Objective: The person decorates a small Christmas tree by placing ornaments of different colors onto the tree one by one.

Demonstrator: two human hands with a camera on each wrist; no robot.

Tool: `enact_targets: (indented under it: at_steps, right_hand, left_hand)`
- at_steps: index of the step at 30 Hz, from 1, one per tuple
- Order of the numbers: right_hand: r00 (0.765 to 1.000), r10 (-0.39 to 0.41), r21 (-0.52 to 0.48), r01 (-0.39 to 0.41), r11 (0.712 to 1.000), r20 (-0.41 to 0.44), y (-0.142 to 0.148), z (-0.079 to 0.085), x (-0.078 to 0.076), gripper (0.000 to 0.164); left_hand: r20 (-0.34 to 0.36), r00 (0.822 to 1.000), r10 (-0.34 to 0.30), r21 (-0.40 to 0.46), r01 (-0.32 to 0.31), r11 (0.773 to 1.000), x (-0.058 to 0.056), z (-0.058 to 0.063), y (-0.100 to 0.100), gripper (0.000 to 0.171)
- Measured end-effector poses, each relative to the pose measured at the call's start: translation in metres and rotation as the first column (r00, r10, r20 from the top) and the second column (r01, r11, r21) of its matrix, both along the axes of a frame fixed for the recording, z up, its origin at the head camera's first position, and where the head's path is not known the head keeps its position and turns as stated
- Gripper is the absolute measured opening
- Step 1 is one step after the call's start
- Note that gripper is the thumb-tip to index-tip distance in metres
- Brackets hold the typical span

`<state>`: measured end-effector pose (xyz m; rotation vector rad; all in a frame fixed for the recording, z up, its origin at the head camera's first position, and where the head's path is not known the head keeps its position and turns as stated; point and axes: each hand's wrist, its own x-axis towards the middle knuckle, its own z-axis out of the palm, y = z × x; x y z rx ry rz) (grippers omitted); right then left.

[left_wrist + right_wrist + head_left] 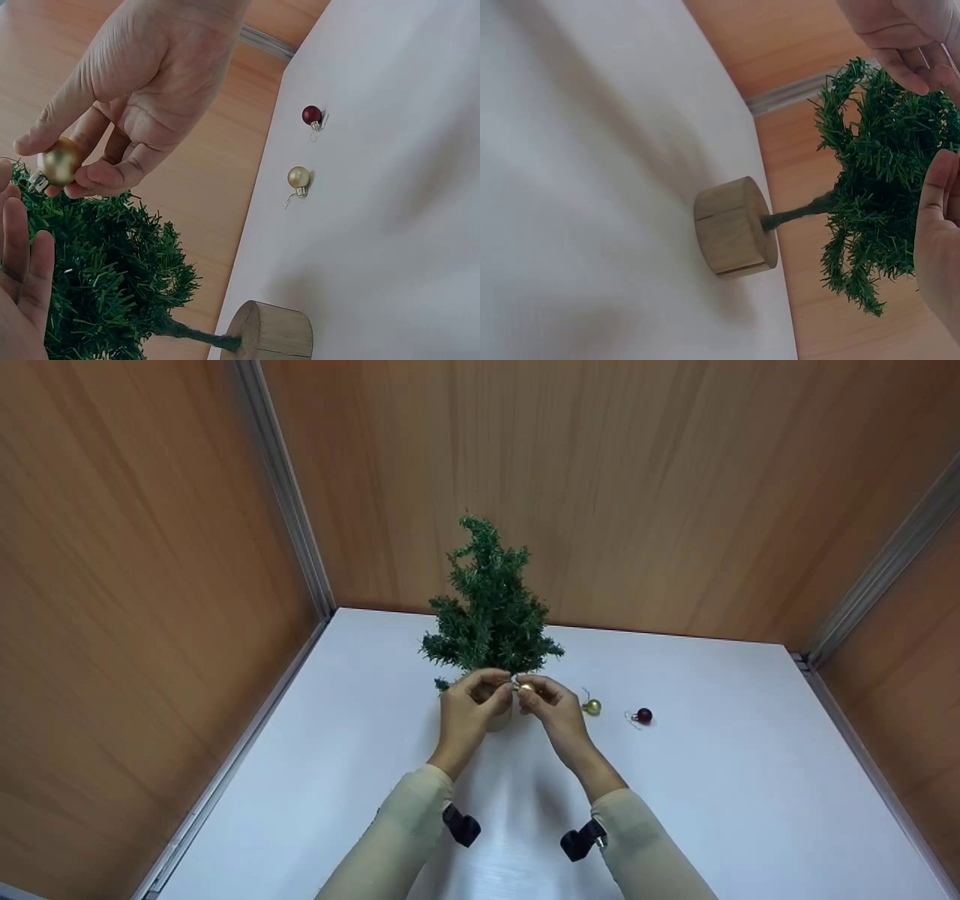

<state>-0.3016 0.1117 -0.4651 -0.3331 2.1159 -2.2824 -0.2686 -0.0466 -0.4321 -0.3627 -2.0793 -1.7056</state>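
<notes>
My right hand (553,706) pinches a shiny gold Christmas bauble (61,161) between thumb and fingers. The bauble's silver cap and thin string point toward my left hand (471,709), whose thumb and fingers come together at the string. In the left wrist view, the left hand (22,277) is partly cut off by the frame edge. Just behind both hands stands a small green artificial Christmas tree (491,607) on a round wooden base (735,229). In the right wrist view, the bauble is out of sight.
Right of the hands on the white table (712,780) lie another gold bauble (593,707) and a dark red bauble (643,715), each with a string. Wood-grain panels (637,495) with metal edge strips enclose the table at the back and sides.
</notes>
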Motion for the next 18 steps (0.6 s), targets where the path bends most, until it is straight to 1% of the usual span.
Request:
enact_targets:
  at_steps: [3, 7, 11, 14, 17, 18]
  right_hand:
    - [1.000, 0.010, -0.003, -0.010, 1.000, -0.001, 0.0000, 0.0000, 0.0000, 0.035]
    - [1.000, 0.011, 0.004, -0.011, 1.000, 0.000, 0.0003, -0.0007, -0.0001, 0.039]
    - [1.000, 0.014, 0.011, -0.014, 1.000, 0.006, 0.0004, -0.0021, 0.0000, 0.038]
    - [1.000, 0.019, 0.017, -0.019, 1.000, 0.008, 0.0000, -0.0033, 0.0004, 0.035]
    - [1.000, 0.021, 0.029, -0.022, 0.999, 0.009, -0.0003, -0.0047, 0.0009, 0.034]
    - [1.000, 0.022, 0.030, -0.022, 0.999, 0.009, -0.0005, -0.0049, 0.0012, 0.034]
  left_hand:
    - [-0.005, 1.000, 0.004, -0.005, -0.004, 1.000, 0.0073, 0.0093, 0.0010, 0.013]
    - [-0.005, 1.000, 0.014, 0.000, -0.014, 1.000, 0.0082, 0.0095, 0.0021, 0.010]
    - [0.000, 1.000, 0.014, 0.002, -0.014, 1.000, 0.0093, 0.0105, 0.0021, 0.009]
    - [0.008, 1.000, 0.010, 0.004, -0.010, 1.000, 0.0099, 0.0114, 0.0014, 0.009]
    - [0.018, 1.000, 0.010, 0.009, -0.011, 1.000, 0.0094, 0.0118, 0.0008, 0.009]
    - [0.019, 1.000, 0.012, 0.008, -0.013, 1.000, 0.0070, 0.0090, 0.0006, 0.010]
